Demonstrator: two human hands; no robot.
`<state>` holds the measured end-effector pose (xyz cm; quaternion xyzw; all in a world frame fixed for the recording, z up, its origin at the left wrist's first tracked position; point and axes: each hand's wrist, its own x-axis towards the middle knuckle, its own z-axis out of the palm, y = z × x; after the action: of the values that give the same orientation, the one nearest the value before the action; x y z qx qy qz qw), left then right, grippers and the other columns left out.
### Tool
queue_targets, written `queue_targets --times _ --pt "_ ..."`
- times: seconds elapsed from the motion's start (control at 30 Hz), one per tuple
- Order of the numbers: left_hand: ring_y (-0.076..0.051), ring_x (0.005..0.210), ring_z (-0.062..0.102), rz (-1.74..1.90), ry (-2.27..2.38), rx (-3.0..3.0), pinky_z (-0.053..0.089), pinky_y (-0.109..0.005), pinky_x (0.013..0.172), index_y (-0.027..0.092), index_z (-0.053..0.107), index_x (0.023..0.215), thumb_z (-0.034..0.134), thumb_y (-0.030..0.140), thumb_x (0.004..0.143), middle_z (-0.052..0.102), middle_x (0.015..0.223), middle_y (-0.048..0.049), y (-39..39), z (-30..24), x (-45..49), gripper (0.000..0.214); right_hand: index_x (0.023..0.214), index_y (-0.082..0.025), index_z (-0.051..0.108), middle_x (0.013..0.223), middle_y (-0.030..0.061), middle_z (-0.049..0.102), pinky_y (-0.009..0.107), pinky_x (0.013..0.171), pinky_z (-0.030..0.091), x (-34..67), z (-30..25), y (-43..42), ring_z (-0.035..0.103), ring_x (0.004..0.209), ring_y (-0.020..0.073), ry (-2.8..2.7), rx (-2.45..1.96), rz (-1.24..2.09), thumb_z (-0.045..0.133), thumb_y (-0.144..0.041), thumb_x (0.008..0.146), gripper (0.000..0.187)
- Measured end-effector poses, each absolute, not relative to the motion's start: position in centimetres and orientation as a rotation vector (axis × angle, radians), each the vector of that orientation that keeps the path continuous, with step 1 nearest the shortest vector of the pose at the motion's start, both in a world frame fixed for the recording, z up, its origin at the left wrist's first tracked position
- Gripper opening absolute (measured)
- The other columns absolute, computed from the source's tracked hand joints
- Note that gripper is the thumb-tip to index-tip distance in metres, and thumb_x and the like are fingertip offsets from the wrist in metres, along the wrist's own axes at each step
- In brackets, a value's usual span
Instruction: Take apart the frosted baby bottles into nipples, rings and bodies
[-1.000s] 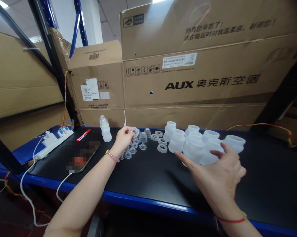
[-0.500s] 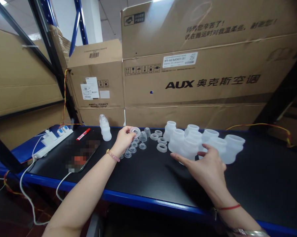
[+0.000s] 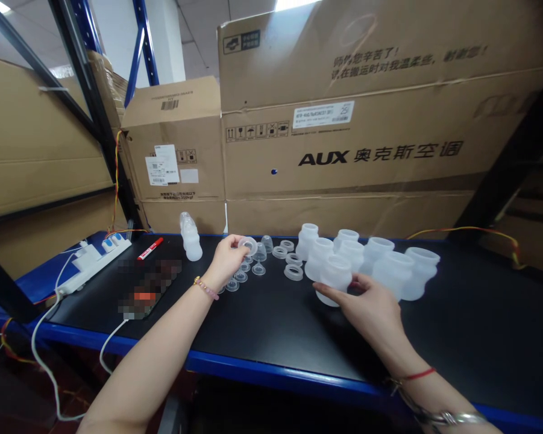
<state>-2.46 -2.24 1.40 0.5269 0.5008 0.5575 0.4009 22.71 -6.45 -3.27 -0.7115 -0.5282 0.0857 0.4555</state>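
Note:
My left hand (image 3: pixel 228 262) is shut on a translucent silicone ring (image 3: pixel 248 245), held by its edge just above several small clear silicone nipples (image 3: pixel 241 276). My right hand (image 3: pixel 361 304) wraps the lower part of a frosted plastic bottle body (image 3: pixel 334 280), which is tilted slightly and stands at the front of a group of several similar frosted bottle bodies (image 3: pixel 393 268). Several flat silicone rings (image 3: pixel 293 272) lie between my two hands.
A frosted bottle with a nipple (image 3: pixel 190 241) stands left of my left hand on the black shelf top (image 3: pixel 262 325), which has a blue front edge. Further left lie a red marker (image 3: pixel 150 248), a blurred phone (image 3: pixel 149 289) and a white power strip (image 3: pixel 97 262). Cardboard boxes (image 3: pixel 343 157) stand behind.
My right hand has moved left and closed around a bottle body, which has shifted forward from the group. My left hand still holds the ring. The view has tilted slightly.

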Motion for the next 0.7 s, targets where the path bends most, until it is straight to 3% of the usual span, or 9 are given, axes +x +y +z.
queue_targets --times 0.13,0.37,0.5,0.7 --pt "-0.007 0.055 0.051 1.385 1.214 1.281 0.041 -0.020 0.057 0.014 0.063 0.080 0.060 0.004 0.069 0.059 0.068 0.0016 -2.3 1.2 -2.1 0.015 0.086 -0.021 0.076 0.081 0.0114 0.073 0.048 0.072 0.049 21.9 -1.7 -7.4 0.067 0.086 0.0397 -1.208 -1.792 0.408 0.073 -0.051 0.059 0.041" --pt "-0.011 0.065 0.064 1.222 0.974 1.096 0.052 -0.025 0.067 0.015 0.059 0.090 0.061 0.003 0.070 0.063 0.078 -0.0022 -3.1 1.4 -1.3 0.023 0.082 -0.020 0.075 0.090 0.0076 0.072 0.039 0.079 0.049 18.8 0.2 -8.2 0.066 0.088 0.0300 -1.452 -1.548 0.386 0.066 -0.031 0.057 0.029" --pt "-0.015 0.065 0.067 1.263 0.981 1.010 0.055 -0.031 0.066 0.016 0.050 0.088 0.060 0.001 0.066 0.065 0.082 -0.0047 -3.3 1.3 -0.6 0.028 0.083 -0.020 0.076 0.088 0.0061 0.070 0.032 0.069 0.047 16.1 1.5 -8.5 0.063 0.078 0.0237 -1.651 -1.452 0.500 0.063 -0.027 0.057 0.031" --pt "-0.009 0.055 0.056 1.408 1.006 1.149 0.045 -0.021 0.056 0.023 0.037 0.087 0.056 0.009 0.073 0.066 0.076 0.0011 -3.8 1.3 -0.1 0.027 0.071 -0.015 0.070 0.065 0.0016 0.062 0.027 0.056 0.039 14.1 0.2 -7.4 0.054 0.062 0.0172 -1.659 -1.486 0.840 0.063 -0.023 0.053 0.021"
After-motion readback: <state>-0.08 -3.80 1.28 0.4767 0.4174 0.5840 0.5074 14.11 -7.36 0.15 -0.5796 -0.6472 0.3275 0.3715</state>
